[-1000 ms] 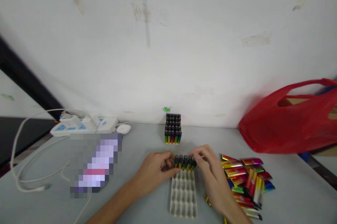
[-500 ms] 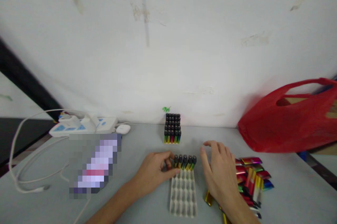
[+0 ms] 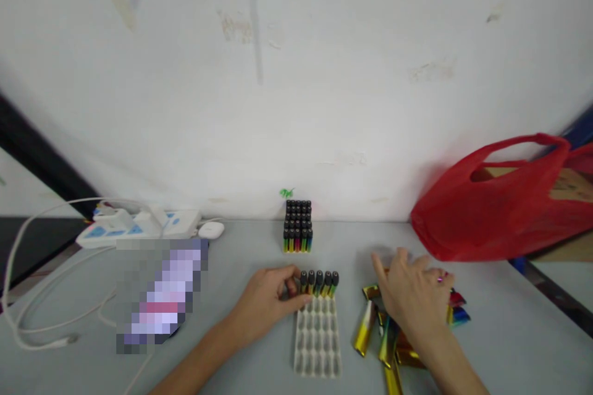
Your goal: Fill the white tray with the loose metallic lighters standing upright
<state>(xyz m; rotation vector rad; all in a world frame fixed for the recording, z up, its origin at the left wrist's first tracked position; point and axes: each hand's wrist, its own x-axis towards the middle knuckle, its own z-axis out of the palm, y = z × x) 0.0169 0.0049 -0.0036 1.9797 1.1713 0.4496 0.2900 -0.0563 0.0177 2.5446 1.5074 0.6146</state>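
Note:
A white compartment tray point(image 3: 317, 339) lies in front of me, with a row of black-topped metallic lighters point(image 3: 319, 282) upright in its far end. My left hand point(image 3: 273, 296) grips the tray's far left corner, thumb on the near side and fingers curled beside the leftmost lighter. My right hand point(image 3: 412, 296) is over a loose pile of shiny lighters, its fingers spread; the hand covers much of the pile. A gold lighter point(image 3: 365, 330) lies at the pile's left edge. Beyond the tray, a full block of upright lighters point(image 3: 298, 228) stands by the wall.
A red plastic bag point(image 3: 491, 209) with a cardboard box in it stands at the right rear. On the left are a white power strip point(image 3: 139, 228), a white charger point(image 3: 211, 230), looping cables and a blurred-out phone point(image 3: 167, 296).
My right hand has moved right, from beside the tray to over the loose pile, and its fingers have spread. My left hand has kept its hold on the tray. The view has shifted slightly.

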